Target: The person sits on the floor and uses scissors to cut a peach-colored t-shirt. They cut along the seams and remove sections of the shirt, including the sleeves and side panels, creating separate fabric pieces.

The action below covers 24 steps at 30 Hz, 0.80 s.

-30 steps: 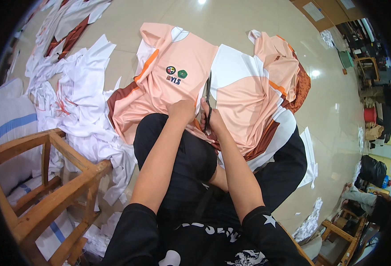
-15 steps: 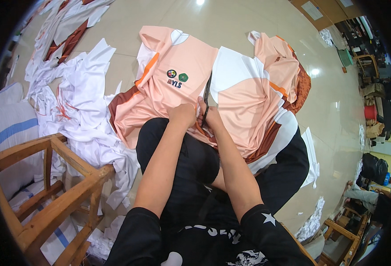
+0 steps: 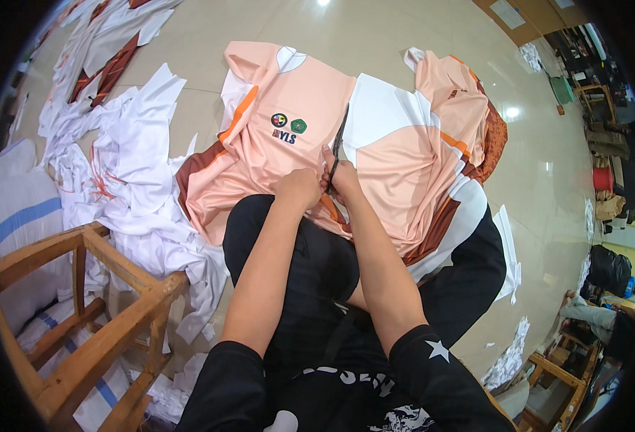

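A peach fabric panel (image 3: 310,93) with orange, brown and white parts and small round emblems spreads over the floor and my lap. My right hand (image 3: 342,178) is closed on dark scissors (image 3: 338,147), whose blades point away from me along the gap between this panel and the peach and white piece (image 3: 393,158) on the right. Just left of the scissors, my left hand (image 3: 300,189) is a fist gripping the peach cloth near its edge. The fingertips of the left hand are partly hidden.
White cloth scraps (image 3: 134,151) lie heaped at the left, beside a wooden stool frame (image 3: 127,263) and a white sack with a blue stripe (image 3: 22,219). A cardboard box (image 3: 508,21) stands at the far right. Along the right edge another person's leg (image 3: 587,317) shows.
The scissors' blades have come closer together and my right thumb has shifted up slightly. My left hand and the cloth stay nearly in place.
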### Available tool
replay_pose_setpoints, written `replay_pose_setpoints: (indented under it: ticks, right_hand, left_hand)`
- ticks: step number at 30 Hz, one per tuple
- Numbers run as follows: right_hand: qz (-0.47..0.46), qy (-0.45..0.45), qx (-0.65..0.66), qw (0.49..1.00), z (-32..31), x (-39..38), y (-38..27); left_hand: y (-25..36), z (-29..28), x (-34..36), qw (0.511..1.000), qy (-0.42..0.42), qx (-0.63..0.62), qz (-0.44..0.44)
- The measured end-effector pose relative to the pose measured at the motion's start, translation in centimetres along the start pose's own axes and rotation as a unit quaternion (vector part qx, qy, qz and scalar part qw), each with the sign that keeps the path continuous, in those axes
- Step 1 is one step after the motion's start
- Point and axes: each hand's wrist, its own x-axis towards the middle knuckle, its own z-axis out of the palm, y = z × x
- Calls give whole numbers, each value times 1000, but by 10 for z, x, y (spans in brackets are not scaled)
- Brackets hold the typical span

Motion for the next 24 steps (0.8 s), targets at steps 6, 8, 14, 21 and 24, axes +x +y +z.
replay_pose_setpoints:
  ticks: [6,8,14,21,24]
  right_hand:
    - [-15,2,6,1000,-5,14,-4]
    - [-9,-3,23,1000,-4,17,-10]
    - [-40,-3,12,999,0,23,-23]
    - [-50,3,0,999,4,30,-24]
    - [-31,-8,14,999,0,34,-32]
  left_hand:
    - [-3,2,5,1000,-5,-7,12]
    - [-3,2,4,1000,0,-7,17]
    - [-3,-2,2,999,-7,-17,30]
    - [-5,5,0,995,80,-37,53]
    - [-5,6,1,995,71,-42,48]
